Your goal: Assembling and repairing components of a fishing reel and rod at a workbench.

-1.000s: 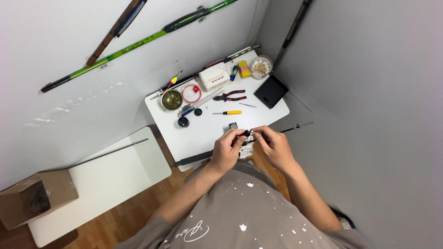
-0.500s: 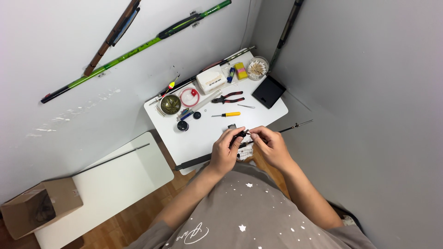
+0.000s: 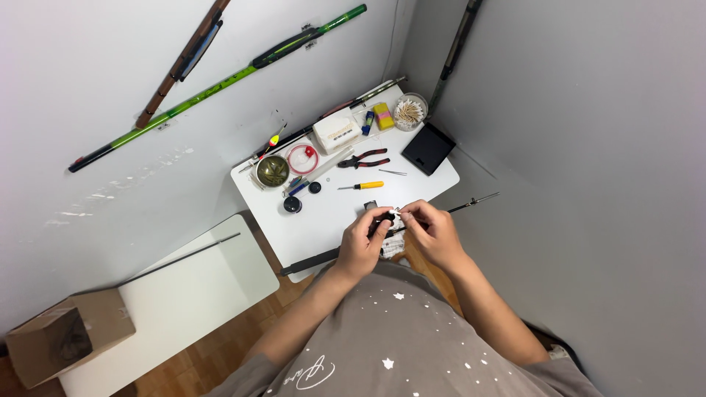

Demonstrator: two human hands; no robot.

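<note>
The person sits at a small white table (image 3: 323, 220) set in a corner, both hands raised together over its near edge. The left hand (image 3: 362, 244) is curled around a small black part (image 3: 382, 219), fingers closed on it. The right hand (image 3: 434, 231) meets it from the other side, thumb and forefinger pinched on a tiny pale piece (image 3: 397, 212) at the top of that part. What the part is cannot be told; it is too small and mostly covered by the fingers.

A thin dark rod (image 3: 474, 202) runs under the hands, its tip sticking out to the right past the table edge and its thicker handle end (image 3: 312, 260) lying along the near edge to the left.

On the table, well apart from the hands: red-handled pliers (image 3: 364, 159), a yellow-handled screwdriver (image 3: 362, 186) just nearer than the pliers, a round green dish (image 3: 272, 170), a clear round container with a red ring (image 3: 301, 158), a white box (image 3: 337, 134), a tub of pale sticks (image 3: 409, 112) at the far corner, a yellow block (image 3: 382, 115), and a flat black case (image 3: 428, 148) at the right edge. Two small black round caps (image 3: 293, 204) lie near the dish.

A long green rod (image 3: 220, 82) and a brown rod (image 3: 184, 60) are fixed to the wall above. A second white table (image 3: 184, 294) stands lower left, with a cardboard box (image 3: 62, 334) at its end.
</note>
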